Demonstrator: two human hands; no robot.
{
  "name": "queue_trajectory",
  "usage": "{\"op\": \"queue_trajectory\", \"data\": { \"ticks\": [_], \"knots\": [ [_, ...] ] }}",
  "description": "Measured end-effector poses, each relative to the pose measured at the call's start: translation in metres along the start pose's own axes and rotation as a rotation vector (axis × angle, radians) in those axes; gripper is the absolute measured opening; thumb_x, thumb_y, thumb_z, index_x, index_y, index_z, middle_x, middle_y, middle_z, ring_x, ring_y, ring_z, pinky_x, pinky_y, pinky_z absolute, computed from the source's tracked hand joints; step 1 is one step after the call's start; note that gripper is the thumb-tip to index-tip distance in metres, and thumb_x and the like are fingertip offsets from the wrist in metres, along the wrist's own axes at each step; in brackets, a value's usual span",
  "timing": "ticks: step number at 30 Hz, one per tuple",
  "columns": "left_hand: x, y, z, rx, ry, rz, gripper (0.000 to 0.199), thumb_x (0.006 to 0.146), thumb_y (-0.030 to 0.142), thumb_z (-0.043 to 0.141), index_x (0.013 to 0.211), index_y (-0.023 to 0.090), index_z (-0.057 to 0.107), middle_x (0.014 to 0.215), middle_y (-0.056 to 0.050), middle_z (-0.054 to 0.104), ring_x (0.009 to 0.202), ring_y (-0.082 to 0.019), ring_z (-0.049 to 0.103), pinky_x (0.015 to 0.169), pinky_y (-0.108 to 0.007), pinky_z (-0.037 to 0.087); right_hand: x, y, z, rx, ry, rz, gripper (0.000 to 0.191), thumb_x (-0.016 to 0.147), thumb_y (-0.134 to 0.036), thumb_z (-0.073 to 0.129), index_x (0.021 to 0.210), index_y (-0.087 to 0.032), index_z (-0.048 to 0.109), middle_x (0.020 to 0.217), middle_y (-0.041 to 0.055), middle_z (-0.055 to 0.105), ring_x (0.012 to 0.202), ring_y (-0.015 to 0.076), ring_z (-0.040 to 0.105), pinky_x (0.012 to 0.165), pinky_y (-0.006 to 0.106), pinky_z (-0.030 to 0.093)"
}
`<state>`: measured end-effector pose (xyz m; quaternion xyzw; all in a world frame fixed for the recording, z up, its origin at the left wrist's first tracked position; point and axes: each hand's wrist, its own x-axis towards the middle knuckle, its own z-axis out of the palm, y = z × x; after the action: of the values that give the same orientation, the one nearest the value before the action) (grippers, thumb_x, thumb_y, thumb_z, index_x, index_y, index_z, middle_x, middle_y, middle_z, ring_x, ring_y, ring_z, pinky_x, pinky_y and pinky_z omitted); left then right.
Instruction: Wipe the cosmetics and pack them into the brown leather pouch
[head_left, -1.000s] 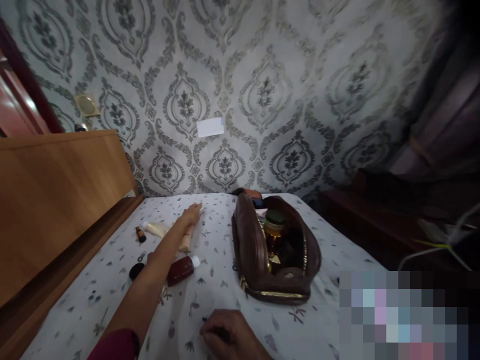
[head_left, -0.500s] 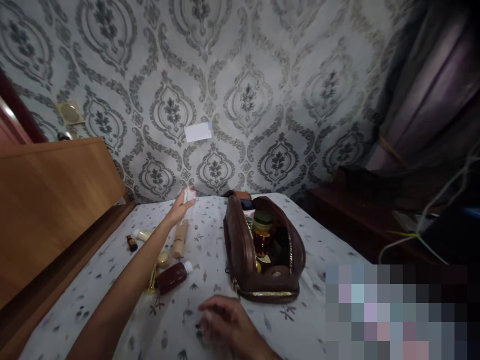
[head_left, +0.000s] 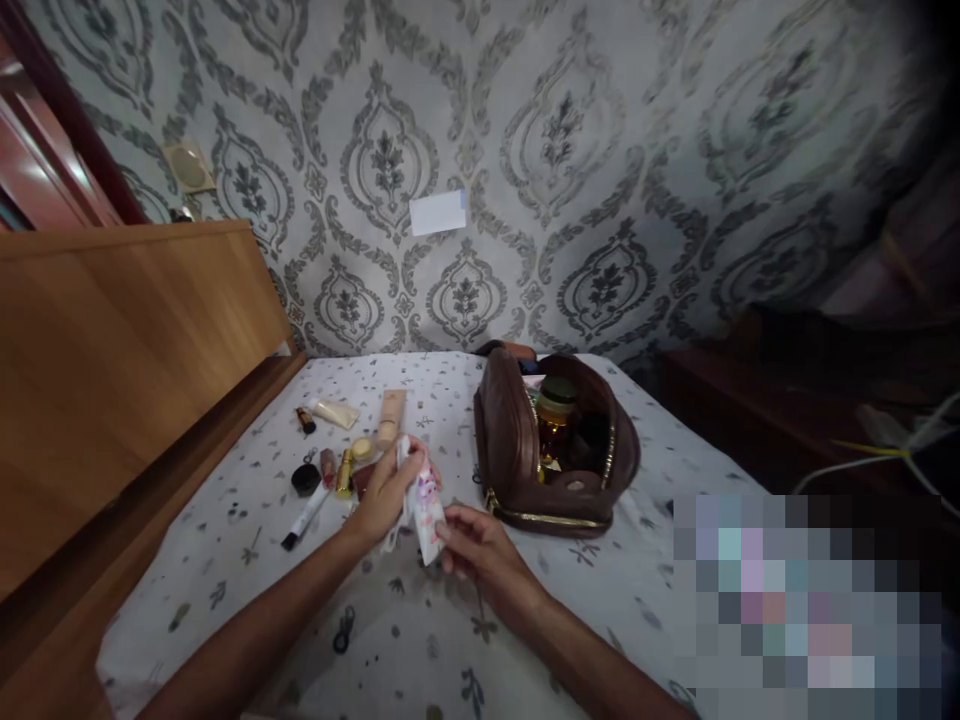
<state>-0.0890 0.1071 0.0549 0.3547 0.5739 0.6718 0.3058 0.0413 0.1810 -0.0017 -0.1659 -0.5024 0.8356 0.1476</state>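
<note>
My left hand [head_left: 384, 498] is closed around the upper part of a soft white packet with pink print [head_left: 429, 515]. The fingers of my right hand [head_left: 484, 548] pinch its lower right edge. Both hands are above the patterned sheet, left of an unzipped brown toiletry bag [head_left: 501, 430]. Inside the bag stands an amber jar with a dark green lid [head_left: 556, 400]. Just beyond my left hand lies a beige tube [head_left: 391, 412]. My left hand partly hides a dark red bottle [head_left: 363, 480], with a round cream-coloured pot [head_left: 362, 449] and a gold tube [head_left: 344, 474] beside it.
Farther left on the sheet [head_left: 247, 600] lie a cream tube [head_left: 335, 412], a small brown bottle [head_left: 305, 420], a black round pot [head_left: 305, 479] and a white pen-like tube [head_left: 306, 515]. A wooden panel [head_left: 150, 330] borders the left side. Pale cables [head_left: 862, 460] hang at the right.
My left hand has come back from near the wall with the white packet. My right hand has moved up and taken its edge. The view has shifted, uncovering more items at the left.
</note>
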Motion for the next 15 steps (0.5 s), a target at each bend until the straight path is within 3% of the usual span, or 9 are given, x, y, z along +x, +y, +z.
{"op": "queue_trajectory", "data": {
  "ticks": [4, 6, 10, 13, 15],
  "knots": [
    [-0.001, 0.013, -0.003, 0.198, 0.113, 0.053, 0.034, 0.087, 0.048, 0.050, 0.068, 0.020, 0.050, 0.056, 0.001, 0.059, 0.052, -0.014, 0.054, 0.054, -0.025, 0.045, 0.000, 0.005, -0.002, -0.123, 0.003, -0.043, 0.053, 0.060, -0.061, 0.080, 0.076, -0.014, 0.061, 0.051, -0.0063, 0.051, 0.037, 0.0034, 0.037, 0.039, 0.018, 0.023],
    [-0.001, 0.019, -0.005, 0.391, 0.091, 0.075, 0.040, 0.088, 0.050, 0.044, 0.062, 0.020, 0.049, 0.054, 0.000, 0.057, 0.053, -0.016, 0.054, 0.056, -0.026, 0.044, -0.003, 0.008, -0.004, -0.166, -0.031, -0.066, 0.056, 0.058, -0.066, 0.079, 0.073, -0.016, 0.057, 0.053, -0.0072, 0.049, 0.037, 0.0032, 0.034, 0.038, 0.019, 0.023],
    [-0.001, 0.021, -0.014, 0.843, -0.087, 0.188, 0.039, 0.090, 0.048, 0.041, 0.071, 0.021, 0.061, 0.067, -0.002, 0.065, 0.068, -0.020, 0.061, 0.068, -0.029, 0.047, -0.007, 0.015, -0.010, -0.245, -0.054, -0.135, 0.056, 0.059, -0.067, 0.076, 0.072, -0.016, 0.056, 0.056, -0.0075, 0.044, 0.046, 0.0049, 0.035, 0.044, 0.019, 0.025],
    [-0.001, 0.019, -0.024, 1.059, -0.282, 0.212, 0.035, 0.090, 0.047, 0.042, 0.086, 0.023, 0.068, 0.082, -0.004, 0.071, 0.081, -0.023, 0.065, 0.076, -0.031, 0.048, -0.007, 0.024, -0.018, -0.296, 0.010, -0.187, 0.055, 0.058, -0.064, 0.079, 0.077, -0.015, 0.063, 0.061, -0.0067, 0.045, 0.055, 0.0063, 0.039, 0.052, 0.020, 0.028],
    [-0.003, 0.018, -0.032, 1.141, -0.401, 0.210, 0.034, 0.090, 0.048, 0.043, 0.085, 0.026, 0.069, 0.085, -0.003, 0.072, 0.084, -0.022, 0.065, 0.079, -0.029, 0.049, -0.003, 0.031, -0.025, -0.326, -0.022, -0.179, 0.055, 0.056, -0.061, 0.082, 0.083, -0.015, 0.068, 0.063, -0.0062, 0.048, 0.059, 0.0067, 0.041, 0.055, 0.020, 0.030]
  ]
}}
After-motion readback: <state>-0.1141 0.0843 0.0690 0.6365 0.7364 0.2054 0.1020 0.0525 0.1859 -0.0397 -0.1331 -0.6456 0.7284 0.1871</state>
